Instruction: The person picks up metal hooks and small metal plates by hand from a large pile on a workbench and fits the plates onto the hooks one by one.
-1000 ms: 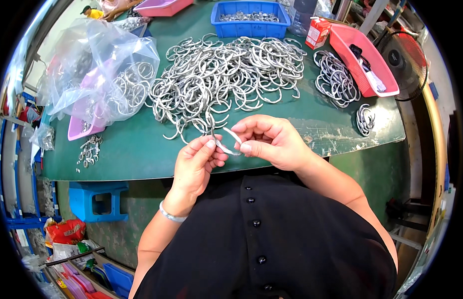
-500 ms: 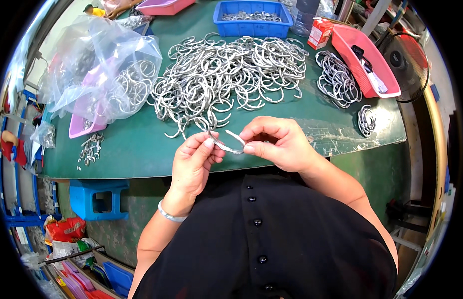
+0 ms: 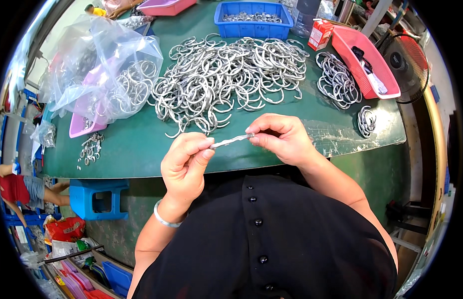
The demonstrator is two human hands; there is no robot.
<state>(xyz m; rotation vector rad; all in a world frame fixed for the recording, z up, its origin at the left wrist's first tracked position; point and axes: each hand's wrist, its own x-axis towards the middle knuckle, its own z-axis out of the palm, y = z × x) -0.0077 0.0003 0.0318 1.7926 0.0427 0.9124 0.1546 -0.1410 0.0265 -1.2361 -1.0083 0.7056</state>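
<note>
Left hand (image 3: 185, 164): thumb and fingers pinched on the left end of one silvery bangle (image 3: 232, 141). Right hand (image 3: 280, 139): thumb and forefinger closed on its right end. Bangle was seen nearly edge-on, stretched between the two hands, over the near part of the green worktop (image 3: 129, 157).

Large pile of bangles (image 3: 236, 74) lay just beyond, filling the middle of the worktop; its near fringe came close to the fingers. Between that fringe and the near edge ran a strip of green surface, widest to the left of the left hand. Near edge passed just in front of the person's dark top (image 3: 291, 224).

Right side: a second, smaller heap (image 3: 337, 82) sat apart from the pile, a green lane between them. A little bundle of bangles (image 3: 366, 121) lay nearer, close to the worn right corner. Pink basket (image 3: 353, 74) stood along the far right edge, red carton (image 3: 319, 35) just left of it, fan (image 3: 403, 60) to its right.

Left side: clear plastic bag (image 3: 92, 65) sprawled over a lilac basket (image 3: 78, 129), crowding the pile's left flank. Small metal rings (image 3: 92, 148) were scattered nearer. Far side: blue tray (image 3: 254, 31) of small metal pieces, just behind the pile. Blue stool (image 3: 89, 199) stood below the near left edge.
</note>
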